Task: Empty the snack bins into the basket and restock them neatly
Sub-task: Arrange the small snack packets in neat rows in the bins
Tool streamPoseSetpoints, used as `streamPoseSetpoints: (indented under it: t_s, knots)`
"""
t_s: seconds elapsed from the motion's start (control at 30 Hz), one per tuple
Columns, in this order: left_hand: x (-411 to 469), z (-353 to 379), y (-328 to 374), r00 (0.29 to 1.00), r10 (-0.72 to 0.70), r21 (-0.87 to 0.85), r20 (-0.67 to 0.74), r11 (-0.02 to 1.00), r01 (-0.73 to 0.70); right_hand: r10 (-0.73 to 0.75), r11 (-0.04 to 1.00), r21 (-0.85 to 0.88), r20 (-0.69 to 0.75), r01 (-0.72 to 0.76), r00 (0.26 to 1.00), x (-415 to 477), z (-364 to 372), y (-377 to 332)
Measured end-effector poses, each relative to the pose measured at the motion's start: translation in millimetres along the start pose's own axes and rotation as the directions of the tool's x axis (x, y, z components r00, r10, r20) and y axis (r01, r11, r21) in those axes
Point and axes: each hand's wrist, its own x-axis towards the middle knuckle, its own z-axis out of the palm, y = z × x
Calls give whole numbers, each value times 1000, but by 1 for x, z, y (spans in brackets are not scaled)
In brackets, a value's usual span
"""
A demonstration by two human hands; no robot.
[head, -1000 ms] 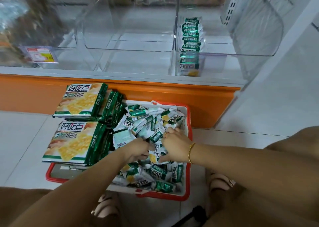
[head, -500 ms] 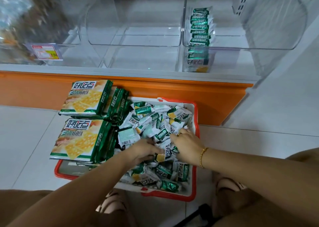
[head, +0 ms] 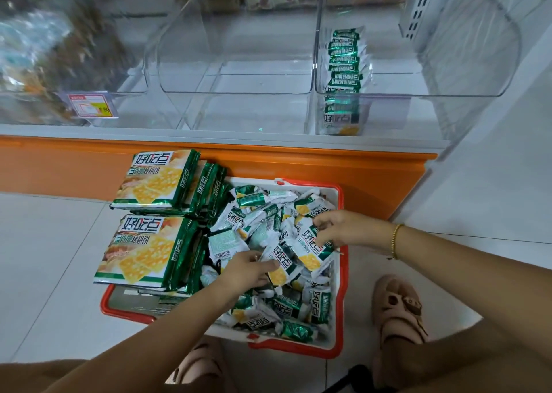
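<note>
A red and white basket (head: pixel 339 312) on the floor holds several small green and white snack packets (head: pixel 254 204) in a loose heap. My left hand (head: pixel 245 271) pinches one small packet (head: pixel 282 265) by its edge. My right hand (head: pixel 340 228) grips another small packet (head: pixel 312 248) just above the heap. Two stacks of large green biscuit packs (head: pixel 143 249) lie on the basket's left side. On the shelf, the right clear bin (head: pixel 418 95) holds a neat row of small packets (head: pixel 343 64) along its left wall. The middle clear bin (head: pixel 236 73) has nothing in it.
An orange shelf base (head: pixel 298 165) runs behind the basket. A price tag (head: pixel 91 107) hangs on the bin at the left, which holds blurred snacks. White floor tiles surround the basket. My feet in beige sandals (head: pixel 398 306) stand close to the basket's near edge.
Both hands have come up out of the heap, each lifting a small packet. The right hand moved right and up. The camera view has tilted slightly.
</note>
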Motion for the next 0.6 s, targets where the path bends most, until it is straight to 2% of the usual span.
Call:
streamPoseSetpoints:
  t_s: [0.13, 0.2, 0.37, 0.43, 0.53, 0.6]
  knots:
    - [-15, -1, 9, 990, -40, -281, 134, 957, 76, -87, 979, 190, 89, 69, 992, -11, -4, -10]
    - [-25, 5, 15, 979, -14, -356, 203, 930, 87, -151, 980, 146, 120, 133, 981, -14, -2, -18]
    - [-36, 14, 31, 982, 28, -609, 188, 788, 94, -243, 970, 14, 78, 242, 967, -15, -12, -37]
    - [-36, 9, 39, 971, 80, -640, 224, 763, 85, -276, 961, -15, 69, 278, 959, -16, -18, -44]
    - [-37, 2, 51, 951, 173, -601, 258, 799, 18, -315, 945, -59, 91, 321, 945, -22, -26, -51]
    - [-37, 0, 61, 951, 214, -596, 224, 802, -41, -335, 937, -100, 21, 335, 942, -26, -33, -58]
